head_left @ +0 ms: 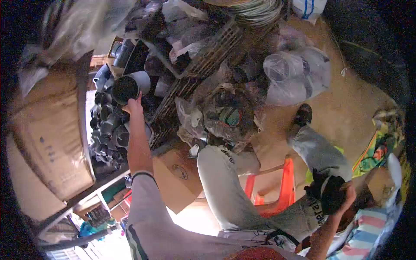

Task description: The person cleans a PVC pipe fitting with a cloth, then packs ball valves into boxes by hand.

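Note:
My left hand (134, 105) reaches out to the upper left, its fingers closed on the rim of a wide grey pipe fitting (141, 81) with a dark open mouth. More grey pipe fittings (104, 108) are stacked in rows just left of and below it. My right hand (348, 196) is at the lower right, close to my leg, with its fingers around a dark, rounded object (333, 194). Ragged black material and a pale edge show at that object's left side; its kind I cannot make out.
Dark plastic crates (212, 50) and an open plastic bag (227, 112) stand ahead. Clear-wrapped fittings (299, 76) lie on the brown floor. An orange stool (284, 186) is beneath me, beside a cardboard box (177, 173). A large carton (52, 143) is at left.

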Available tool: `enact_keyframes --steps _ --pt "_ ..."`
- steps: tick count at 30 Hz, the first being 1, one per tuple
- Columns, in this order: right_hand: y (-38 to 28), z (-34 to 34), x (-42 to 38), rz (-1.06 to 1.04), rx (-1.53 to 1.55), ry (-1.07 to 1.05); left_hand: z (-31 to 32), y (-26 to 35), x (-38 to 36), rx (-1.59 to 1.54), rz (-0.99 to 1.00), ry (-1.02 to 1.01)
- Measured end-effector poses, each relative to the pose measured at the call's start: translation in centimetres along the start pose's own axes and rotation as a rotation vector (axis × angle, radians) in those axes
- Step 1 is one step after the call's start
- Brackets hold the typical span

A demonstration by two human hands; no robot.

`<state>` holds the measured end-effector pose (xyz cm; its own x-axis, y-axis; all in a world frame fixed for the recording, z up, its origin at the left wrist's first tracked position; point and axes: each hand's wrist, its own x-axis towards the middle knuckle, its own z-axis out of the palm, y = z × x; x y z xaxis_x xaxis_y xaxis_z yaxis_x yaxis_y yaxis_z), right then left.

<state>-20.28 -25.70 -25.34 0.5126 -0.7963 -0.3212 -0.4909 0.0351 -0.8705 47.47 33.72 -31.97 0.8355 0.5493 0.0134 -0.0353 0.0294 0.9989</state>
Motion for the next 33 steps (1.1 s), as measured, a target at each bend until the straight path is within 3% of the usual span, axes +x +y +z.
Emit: enact_keyframes --steps 3,5,6,8,10,11,12,14,18,20,21,23,24,25,27,29,31,33 --pt "-0.5 -0.5 0.0 -0.032 -0.007 -0.01 0.7 -4.8 3.9 0.035 -0.064 0.167" --pt "-1.0 -0.6 -0.9 0.099 -0.066 0.018 -0.5 -8.2 4.4 0.06 -0.114 0.279" --pt "-0.1 -0.8 -1.2 0.026 -0.292 0.055 0.0 -9.5 5.4 0.076 -0.141 0.338" --pt "1.0 -1.8 -1.9 0.039 -0.221 0.065 -0.3 -12.4 6.4 0.113 -0.178 0.395" --pt "0.3 -0.6 -2.5 0.094 0.105 0.109 0.9 -10.7 4.8 0.488 -0.242 0.411" --pt "-0.1 -0.5 -2.4 0.108 0.089 0.119 1.3 -10.9 3.9 0.675 -0.273 0.41" --pt "-0.7 -0.7 -2.3 0.067 -0.014 0.12 -3.0 -11.7 8.6 0.688 -0.282 0.402" --pt "-0.9 -0.5 -2.5 0.035 -0.106 0.111 -6.9 -15.6 14.5 0.975 -0.233 0.28" --pt "-1.4 0.1 -2.5 0.049 -0.163 0.122 -9.3 -15.5 13.1 1.203 -0.064 0.134" --pt "-1.7 1.1 -2.5 0.029 -0.185 0.146 -9.6 -16.4 13.9 2.124 -0.028 -0.621" --pt "-1.8 1.3 -2.6 0.016 -0.187 0.138 -8.8 -15.9 12.5 2.114 -0.026 -0.627" --pt "-2.4 1.2 -2.5 -0.005 -0.2 0.14 -6.3 -14.1 7.7 1.778 -0.297 -0.863" --pt "-2.7 1.3 -2.4 0.017 -0.196 0.119 -5.9 -14.4 7.7 1.606 -0.486 -0.699" --pt "-3.1 1.5 -2.3 0.041 -0.188 0.093 -5.8 -14.3 7.6 1.606 -0.482 -0.7" --pt "-5.0 3.2 -1.9 -0.002 -0.127 0.092 -5.2 -13.7 6.1 1.644 -0.019 -0.664" --pt "-5.8 4.2 -1.9 0.042 -0.124 0.111 -1.4 -9.5 -1.3 1.547 0.119 -0.7" --pt "-5.7 4.3 -2.0 -0.012 -0.087 0.067 0.0 -6.6 -8.3 1.223 0.239 -0.616" --pt "-6.8 5.4 -2.1 -0.038 -0.132 0.093 1.5 -3.0 -17.5 1.122 0.556 -0.669"
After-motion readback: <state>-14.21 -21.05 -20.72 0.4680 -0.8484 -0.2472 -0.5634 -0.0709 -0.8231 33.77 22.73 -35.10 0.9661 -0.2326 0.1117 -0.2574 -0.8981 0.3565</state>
